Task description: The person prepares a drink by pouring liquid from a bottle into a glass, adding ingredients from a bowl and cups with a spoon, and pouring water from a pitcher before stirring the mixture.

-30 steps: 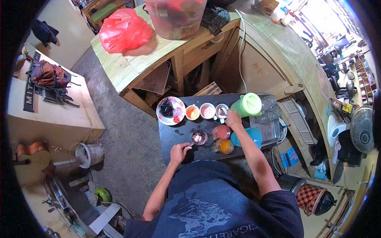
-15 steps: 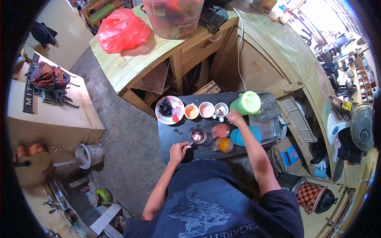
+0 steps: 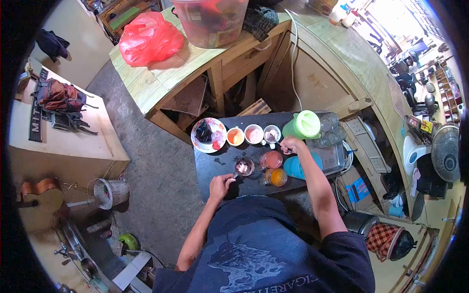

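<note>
My left hand point(image 3: 221, 186) is closed at the handle of a glass mug point(image 3: 244, 167) with dark contents and pale lumps on top. My right hand point(image 3: 292, 145) pinches a spoon point(image 3: 277, 142), its bowl end in the rightmost white cup point(image 3: 271, 133). Left of that cup stand a white cup of pink contents point(image 3: 254, 134) and one of orange contents point(image 3: 235, 136). A glass of pink drink point(image 3: 271, 159) and a glass of orange drink point(image 3: 278, 177) stand between my hands. A green lidded pitcher point(image 3: 302, 125) is just beyond my right hand.
A plate point(image 3: 219, 144) with a black bag lies at the table's point(image 3: 215, 171) far left. A blue container point(image 3: 294, 167) sits under my right forearm, by a metal tray point(image 3: 336, 155) and clear glasses point(image 3: 330, 134). Behind, a counter point(image 3: 146, 93) bears a red bag point(image 3: 150, 39) and plastic tub point(image 3: 210, 24).
My right hand has shifted slightly right and toward me, with the spoon still at the white cup. My left hand stays at the glass mug.
</note>
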A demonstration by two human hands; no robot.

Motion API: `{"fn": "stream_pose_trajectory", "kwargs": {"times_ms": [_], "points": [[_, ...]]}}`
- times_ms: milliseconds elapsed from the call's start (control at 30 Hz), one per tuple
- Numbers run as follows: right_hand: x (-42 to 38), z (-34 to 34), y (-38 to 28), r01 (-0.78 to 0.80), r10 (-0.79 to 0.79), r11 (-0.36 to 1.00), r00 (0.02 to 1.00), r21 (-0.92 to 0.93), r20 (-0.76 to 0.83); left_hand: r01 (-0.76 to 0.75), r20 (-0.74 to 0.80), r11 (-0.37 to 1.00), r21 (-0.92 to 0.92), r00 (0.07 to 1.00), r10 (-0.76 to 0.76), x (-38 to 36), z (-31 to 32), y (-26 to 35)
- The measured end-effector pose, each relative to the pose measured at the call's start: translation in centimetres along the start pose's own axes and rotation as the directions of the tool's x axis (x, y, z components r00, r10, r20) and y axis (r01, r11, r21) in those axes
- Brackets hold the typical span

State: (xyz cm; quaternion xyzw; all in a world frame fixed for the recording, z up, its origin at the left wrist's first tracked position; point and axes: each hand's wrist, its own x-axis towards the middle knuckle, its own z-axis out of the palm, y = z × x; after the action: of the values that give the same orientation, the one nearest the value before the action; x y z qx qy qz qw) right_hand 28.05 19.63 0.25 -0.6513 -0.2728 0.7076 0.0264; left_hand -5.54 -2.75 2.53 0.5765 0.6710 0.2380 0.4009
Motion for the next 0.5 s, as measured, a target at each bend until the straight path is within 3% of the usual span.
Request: {"fn": "stream_pose_trajectory", "kwargs": {"times_ms": [300,400,500], "points": [[-1.0,-0.2,0.0,-0.026,0.025,0.995,1.0,-0.097,-0.014,-0.034,-0.04,0.999,0.004,0.999,0.034,0.0,0.2,-0.2],[-0.6,-0.7,0.3,-0.025,0.026,0.995,1.0,-0.094,0.011,0.048,0.034,0.996,0.077,0.998,-0.051,0.1,-0.3,0.4],[-0.6,-1.0,0.3,-0.03,0.034,0.996,0.998,-0.083,0.046,0.03,0.019,0.999,0.037,0.999,-0.031,0.0,-0.3,0.5]]}}
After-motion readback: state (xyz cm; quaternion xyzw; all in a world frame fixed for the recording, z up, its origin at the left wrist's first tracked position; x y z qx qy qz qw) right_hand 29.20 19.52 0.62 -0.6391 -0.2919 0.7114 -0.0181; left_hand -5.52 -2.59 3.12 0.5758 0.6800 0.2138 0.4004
